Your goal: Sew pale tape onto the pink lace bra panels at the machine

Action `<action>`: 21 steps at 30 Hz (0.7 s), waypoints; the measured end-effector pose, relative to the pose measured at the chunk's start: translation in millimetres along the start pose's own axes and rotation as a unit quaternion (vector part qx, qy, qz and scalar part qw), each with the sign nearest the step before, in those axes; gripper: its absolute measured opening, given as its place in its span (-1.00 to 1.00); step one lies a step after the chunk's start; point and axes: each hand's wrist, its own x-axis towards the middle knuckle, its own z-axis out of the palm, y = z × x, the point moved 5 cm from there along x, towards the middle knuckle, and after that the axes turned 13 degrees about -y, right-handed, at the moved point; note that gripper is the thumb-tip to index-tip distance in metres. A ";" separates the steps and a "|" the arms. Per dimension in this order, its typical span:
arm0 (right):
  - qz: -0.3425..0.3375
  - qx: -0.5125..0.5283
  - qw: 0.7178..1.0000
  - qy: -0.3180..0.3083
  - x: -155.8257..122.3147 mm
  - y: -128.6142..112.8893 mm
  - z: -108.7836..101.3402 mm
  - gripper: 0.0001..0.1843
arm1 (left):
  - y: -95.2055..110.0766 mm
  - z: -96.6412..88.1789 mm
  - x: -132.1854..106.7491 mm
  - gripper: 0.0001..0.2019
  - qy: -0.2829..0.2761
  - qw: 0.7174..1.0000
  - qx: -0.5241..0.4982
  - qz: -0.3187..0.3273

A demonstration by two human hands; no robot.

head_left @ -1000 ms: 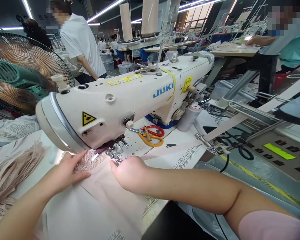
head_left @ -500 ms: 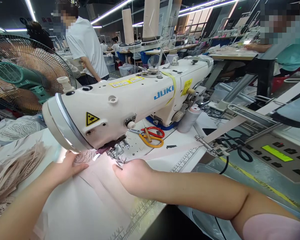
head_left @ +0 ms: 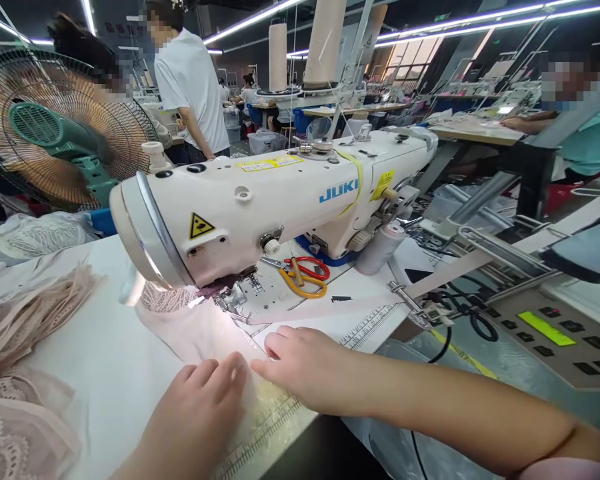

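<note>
A pale pink fabric piece (head_left: 195, 333) with a lace part (head_left: 167, 298) lies under the needle area of the white sewing machine (head_left: 260, 207). My left hand (head_left: 200, 400) is closed on the fabric's near edge, its fingertips bent down. Just to the right, my right hand (head_left: 305, 367) has its thumb and curled fingers at the same edge; the exact grip is partly hidden. A pale elastic band (head_left: 325, 308) runs from the metal guide (head_left: 410, 303) towards the presser foot.
Orange- and red-handled scissors (head_left: 305, 283) and a thread cone (head_left: 380, 248) lie by the machine. Pink lace pieces (head_left: 35, 313) are heaped at left. A fan (head_left: 55, 133) stands behind; a control panel (head_left: 545, 333) is at right. Other people work beyond.
My left hand has left the lace by the machine head and come right and nearer, beside my right hand. My right hand has drawn back from the presser foot. The view has shifted slightly.
</note>
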 end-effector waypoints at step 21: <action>0.038 0.000 0.999 -0.030 37.3 8.4 -14.0 -0.54 | -31.8 21.9 -2.6 -0.68 0.046 0.996 -0.045 0.062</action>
